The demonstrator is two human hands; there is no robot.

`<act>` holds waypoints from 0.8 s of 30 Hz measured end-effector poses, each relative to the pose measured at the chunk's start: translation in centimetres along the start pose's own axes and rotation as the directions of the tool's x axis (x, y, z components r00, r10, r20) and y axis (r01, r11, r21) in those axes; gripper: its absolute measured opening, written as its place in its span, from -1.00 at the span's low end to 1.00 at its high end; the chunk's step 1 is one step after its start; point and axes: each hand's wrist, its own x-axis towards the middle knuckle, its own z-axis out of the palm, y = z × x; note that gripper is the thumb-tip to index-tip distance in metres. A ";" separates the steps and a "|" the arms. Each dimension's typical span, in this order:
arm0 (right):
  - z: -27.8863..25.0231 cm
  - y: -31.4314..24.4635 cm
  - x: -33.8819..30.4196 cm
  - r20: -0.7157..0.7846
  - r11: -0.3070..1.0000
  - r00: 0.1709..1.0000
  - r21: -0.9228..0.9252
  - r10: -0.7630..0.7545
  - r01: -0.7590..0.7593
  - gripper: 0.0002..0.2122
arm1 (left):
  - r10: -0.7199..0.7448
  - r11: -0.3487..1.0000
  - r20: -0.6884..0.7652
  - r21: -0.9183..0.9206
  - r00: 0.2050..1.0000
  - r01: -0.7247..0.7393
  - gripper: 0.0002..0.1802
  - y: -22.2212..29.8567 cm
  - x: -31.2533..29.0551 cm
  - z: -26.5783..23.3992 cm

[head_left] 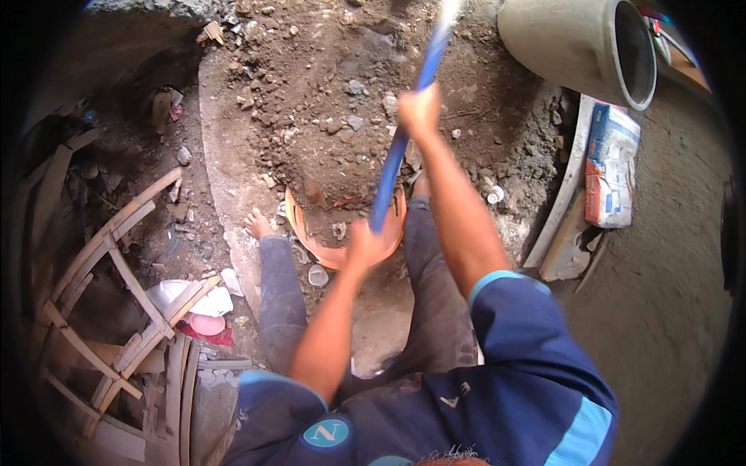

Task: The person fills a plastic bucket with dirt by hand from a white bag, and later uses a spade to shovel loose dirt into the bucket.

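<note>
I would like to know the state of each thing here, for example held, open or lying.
Left hand: closed around the handle
Right hand: closed around it, higher up
Blue handle: slanted, far end blurred
Soil: loose, lumpy
Orange pan: open side toward the soil
Large container: mouth uncovered
Printed bag: creased; opened or sealed, unclear
Wooden frame: slats joined, gaps between

A wooden lattice frame (140, 289) overlaps a white plastic bag (219, 301) beside what may be a pink bowl (207, 325); at right, a grey barrel (571, 43) (open-mouthed) sits near a red-and-blue sack (618, 147).
</note>
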 end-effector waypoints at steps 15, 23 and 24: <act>-1.8 -14.6 15.1 0.570 0.981 0.798 -0.115 0.196 -0.159 -0.85 | 0.086 0.783 0.478 -0.576 0.874 0.238 -0.68 31.3 -1.8 -15.6; 0.7 -16.2 14.2 0.540 0.975 0.822 0.010 0.180 -0.220 -0.90 | 0.060 0.720 0.576 -0.590 0.815 0.364 -0.46 30.5 -0.9 -19.8; 1.0 -14.1 13.7 0.475 0.969 0.860 0.054 0.186 -0.240 -0.90 | 0.082 0.689 0.597 -0.612 0.798 0.388 -0.42 28.6 -1.3 -18.3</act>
